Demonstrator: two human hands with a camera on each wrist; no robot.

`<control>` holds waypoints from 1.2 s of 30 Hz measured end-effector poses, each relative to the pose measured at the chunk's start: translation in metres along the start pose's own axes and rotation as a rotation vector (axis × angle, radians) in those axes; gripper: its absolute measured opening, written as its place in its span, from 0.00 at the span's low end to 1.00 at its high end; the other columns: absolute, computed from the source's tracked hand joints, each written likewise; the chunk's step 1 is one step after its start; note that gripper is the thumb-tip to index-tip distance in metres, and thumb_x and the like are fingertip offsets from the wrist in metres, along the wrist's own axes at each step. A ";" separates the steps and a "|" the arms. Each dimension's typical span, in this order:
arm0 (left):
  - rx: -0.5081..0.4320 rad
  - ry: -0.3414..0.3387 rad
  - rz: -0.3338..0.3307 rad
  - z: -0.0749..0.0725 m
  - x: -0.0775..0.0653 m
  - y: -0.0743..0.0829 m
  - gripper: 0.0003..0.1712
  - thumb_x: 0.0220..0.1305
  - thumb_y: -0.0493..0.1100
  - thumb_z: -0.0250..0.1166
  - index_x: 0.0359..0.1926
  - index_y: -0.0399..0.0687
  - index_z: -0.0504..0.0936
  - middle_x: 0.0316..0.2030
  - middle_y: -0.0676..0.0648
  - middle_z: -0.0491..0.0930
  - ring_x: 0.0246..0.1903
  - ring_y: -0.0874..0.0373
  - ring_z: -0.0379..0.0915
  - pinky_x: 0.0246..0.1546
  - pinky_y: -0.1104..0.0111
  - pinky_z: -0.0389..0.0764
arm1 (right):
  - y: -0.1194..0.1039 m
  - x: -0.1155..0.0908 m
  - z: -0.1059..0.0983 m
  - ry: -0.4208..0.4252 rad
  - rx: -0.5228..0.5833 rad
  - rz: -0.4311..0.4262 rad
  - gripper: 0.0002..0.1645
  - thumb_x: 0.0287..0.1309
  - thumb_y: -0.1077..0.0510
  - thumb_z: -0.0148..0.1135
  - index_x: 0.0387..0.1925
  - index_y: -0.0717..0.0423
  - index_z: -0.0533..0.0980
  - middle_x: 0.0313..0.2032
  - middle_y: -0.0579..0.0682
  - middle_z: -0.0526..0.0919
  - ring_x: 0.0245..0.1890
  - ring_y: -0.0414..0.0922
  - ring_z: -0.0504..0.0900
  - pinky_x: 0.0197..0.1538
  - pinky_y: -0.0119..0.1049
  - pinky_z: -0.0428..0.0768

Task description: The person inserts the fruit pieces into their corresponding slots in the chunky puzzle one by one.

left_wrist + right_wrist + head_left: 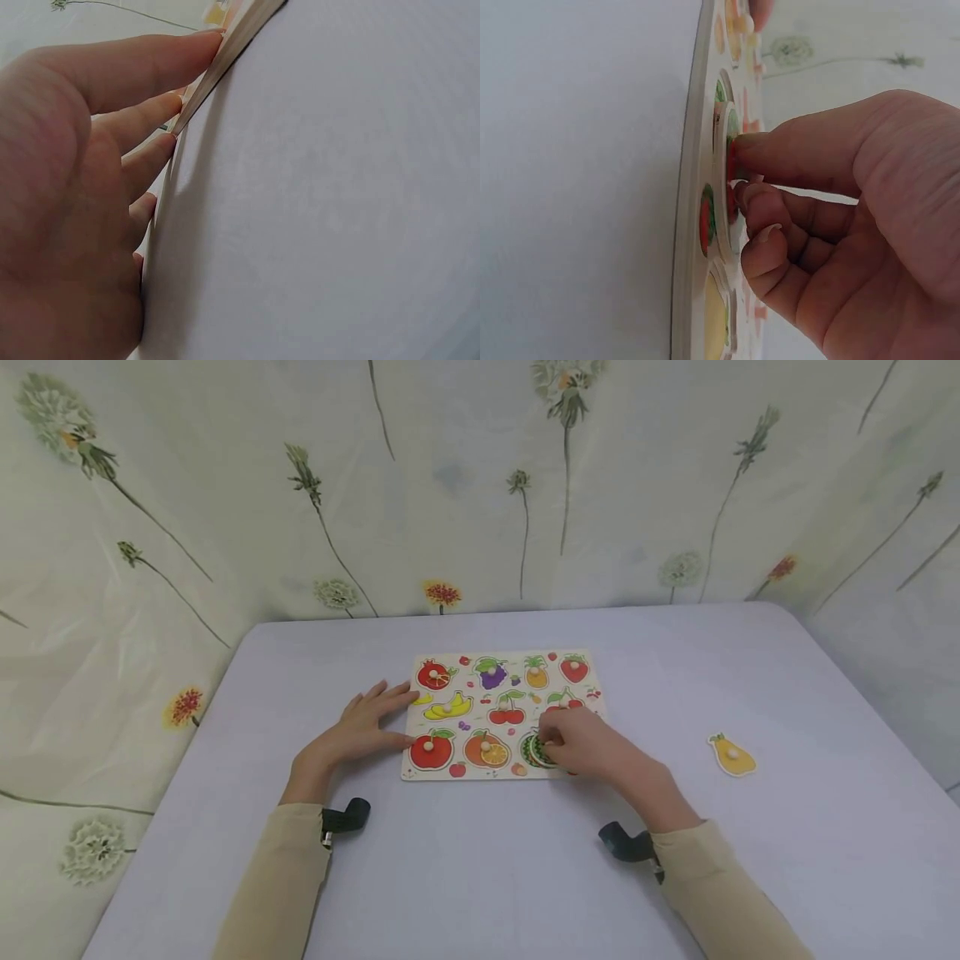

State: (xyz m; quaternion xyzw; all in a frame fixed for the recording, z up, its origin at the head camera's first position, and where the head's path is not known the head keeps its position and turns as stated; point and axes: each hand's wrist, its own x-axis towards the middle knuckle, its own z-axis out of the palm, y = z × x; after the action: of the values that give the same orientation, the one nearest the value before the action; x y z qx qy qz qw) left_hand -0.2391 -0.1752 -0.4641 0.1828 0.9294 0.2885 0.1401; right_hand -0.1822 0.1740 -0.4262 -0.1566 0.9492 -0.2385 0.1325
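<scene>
A wooden fruit puzzle board [465, 776] lies on the table with knobbed fruit pieces in it. My right hand [581, 742] pinches a round watermelon piece [721, 169] with thumb and fingers. The piece sits slightly tilted and shifted over its printed recess, whose red and green picture [707, 221] shows past the edge. My left hand [362, 727] touches the board's left edge, fingers extended, thumb by the apple piece [431, 752]. In the left wrist view, the thumb and fingertips lie along the board's edge.
A yellow pear piece [732, 756] with a knob lies on the white-covered table [480, 860], right of the board. Beside the watermelon recess is a yellow recess [715, 319]. Flower-patterned cloth [450, 485] hangs behind the table.
</scene>
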 end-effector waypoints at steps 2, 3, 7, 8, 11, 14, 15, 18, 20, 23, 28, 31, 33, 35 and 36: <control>-0.002 -0.001 -0.001 0.000 0.000 0.000 0.46 0.57 0.56 0.68 0.75 0.65 0.61 0.79 0.56 0.51 0.80 0.48 0.30 0.78 0.43 0.33 | -0.002 0.001 0.002 0.008 -0.004 -0.009 0.04 0.61 0.61 0.62 0.31 0.50 0.77 0.27 0.46 0.78 0.27 0.42 0.74 0.31 0.33 0.73; -0.001 -0.002 -0.001 0.000 -0.001 0.001 0.46 0.57 0.56 0.68 0.75 0.65 0.61 0.79 0.56 0.51 0.80 0.48 0.30 0.78 0.44 0.33 | -0.003 0.002 0.003 0.011 -0.009 -0.018 0.03 0.61 0.61 0.62 0.32 0.51 0.77 0.27 0.46 0.78 0.29 0.43 0.74 0.32 0.34 0.73; -0.003 -0.002 -0.006 -0.001 -0.002 0.001 0.46 0.57 0.56 0.68 0.75 0.65 0.61 0.79 0.56 0.51 0.80 0.48 0.30 0.78 0.44 0.34 | -0.008 0.005 0.006 0.031 -0.032 -0.032 0.02 0.61 0.60 0.63 0.32 0.51 0.78 0.27 0.45 0.77 0.33 0.43 0.73 0.35 0.34 0.71; -0.004 -0.002 -0.009 -0.001 -0.001 0.000 0.46 0.57 0.56 0.68 0.75 0.65 0.61 0.79 0.56 0.51 0.80 0.49 0.30 0.78 0.45 0.34 | -0.009 0.005 0.007 0.034 -0.031 -0.034 0.02 0.61 0.60 0.64 0.32 0.51 0.78 0.27 0.45 0.77 0.33 0.43 0.73 0.35 0.34 0.71; -0.005 0.000 -0.012 0.000 -0.001 -0.001 0.46 0.57 0.57 0.68 0.75 0.67 0.61 0.79 0.57 0.51 0.80 0.50 0.30 0.78 0.45 0.33 | -0.011 0.006 0.008 0.044 -0.029 -0.035 0.03 0.60 0.60 0.64 0.31 0.50 0.78 0.26 0.44 0.76 0.33 0.43 0.73 0.35 0.34 0.71; -0.002 0.003 -0.013 0.001 -0.001 -0.002 0.45 0.57 0.57 0.68 0.75 0.68 0.61 0.78 0.58 0.51 0.80 0.51 0.30 0.79 0.46 0.33 | -0.011 0.006 0.009 0.049 -0.020 -0.040 0.04 0.60 0.60 0.64 0.31 0.49 0.78 0.25 0.44 0.76 0.33 0.43 0.73 0.35 0.34 0.71; -0.001 0.003 -0.013 0.001 0.000 -0.003 0.45 0.57 0.58 0.68 0.75 0.68 0.61 0.78 0.58 0.51 0.80 0.50 0.30 0.79 0.46 0.33 | -0.010 0.006 0.009 0.048 -0.017 -0.041 0.04 0.60 0.60 0.64 0.31 0.49 0.78 0.26 0.44 0.77 0.33 0.43 0.73 0.35 0.34 0.71; -0.005 0.001 -0.014 0.001 0.000 -0.003 0.45 0.57 0.58 0.68 0.75 0.69 0.61 0.78 0.58 0.51 0.80 0.51 0.30 0.79 0.46 0.33 | -0.009 0.006 0.011 0.042 -0.007 -0.035 0.03 0.61 0.59 0.64 0.32 0.49 0.78 0.26 0.43 0.78 0.33 0.43 0.73 0.35 0.34 0.72; -0.008 -0.001 -0.014 0.001 0.000 -0.003 0.45 0.57 0.58 0.68 0.75 0.69 0.61 0.78 0.59 0.51 0.80 0.51 0.30 0.79 0.46 0.33 | -0.008 0.006 0.012 0.036 -0.001 -0.028 0.02 0.61 0.58 0.64 0.33 0.49 0.78 0.27 0.43 0.78 0.33 0.43 0.73 0.35 0.33 0.73; -0.011 -0.001 -0.012 0.000 -0.001 -0.002 0.45 0.57 0.57 0.68 0.75 0.69 0.61 0.78 0.58 0.51 0.80 0.51 0.30 0.79 0.46 0.33 | -0.007 0.006 0.013 0.038 -0.002 -0.018 0.02 0.61 0.57 0.65 0.33 0.50 0.79 0.27 0.43 0.78 0.34 0.43 0.73 0.35 0.34 0.73; -0.011 0.001 -0.012 -0.001 -0.003 0.002 0.45 0.57 0.56 0.68 0.75 0.67 0.62 0.78 0.56 0.52 0.80 0.49 0.30 0.78 0.45 0.33 | -0.007 0.006 0.013 0.040 -0.004 -0.008 0.01 0.61 0.57 0.64 0.34 0.50 0.79 0.28 0.43 0.78 0.35 0.43 0.73 0.35 0.34 0.73; -0.009 0.003 -0.013 -0.001 -0.003 0.003 0.45 0.57 0.55 0.68 0.75 0.66 0.62 0.79 0.55 0.52 0.80 0.48 0.30 0.78 0.44 0.33 | -0.007 0.006 0.012 0.034 0.001 0.009 0.02 0.60 0.57 0.64 0.35 0.48 0.80 0.29 0.43 0.79 0.35 0.43 0.74 0.35 0.34 0.73; -0.005 0.005 -0.014 -0.001 -0.003 0.004 0.45 0.57 0.56 0.68 0.75 0.66 0.62 0.79 0.55 0.52 0.80 0.48 0.30 0.78 0.44 0.33 | -0.005 0.006 0.011 0.026 0.009 0.026 0.02 0.60 0.56 0.65 0.36 0.45 0.80 0.29 0.43 0.80 0.34 0.43 0.75 0.34 0.34 0.74; -0.002 0.007 -0.017 0.000 -0.003 0.004 0.45 0.57 0.56 0.68 0.75 0.67 0.62 0.78 0.56 0.52 0.80 0.48 0.31 0.78 0.45 0.33 | -0.003 0.006 0.009 0.015 0.023 0.043 0.04 0.60 0.54 0.66 0.37 0.44 0.80 0.28 0.44 0.80 0.32 0.43 0.76 0.33 0.34 0.75; -0.001 0.008 -0.014 0.000 -0.003 0.003 0.45 0.57 0.56 0.68 0.75 0.67 0.62 0.78 0.56 0.52 0.80 0.48 0.31 0.78 0.44 0.33 | -0.002 0.005 0.007 0.007 0.036 0.052 0.05 0.60 0.53 0.66 0.39 0.43 0.80 0.28 0.44 0.80 0.30 0.43 0.76 0.32 0.34 0.75</control>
State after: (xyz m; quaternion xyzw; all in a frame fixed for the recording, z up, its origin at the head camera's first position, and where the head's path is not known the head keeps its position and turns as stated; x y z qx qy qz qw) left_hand -0.2360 -0.1739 -0.4614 0.1750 0.9311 0.2887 0.1385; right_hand -0.1838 0.1677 -0.4325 -0.1287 0.9489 -0.2527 0.1384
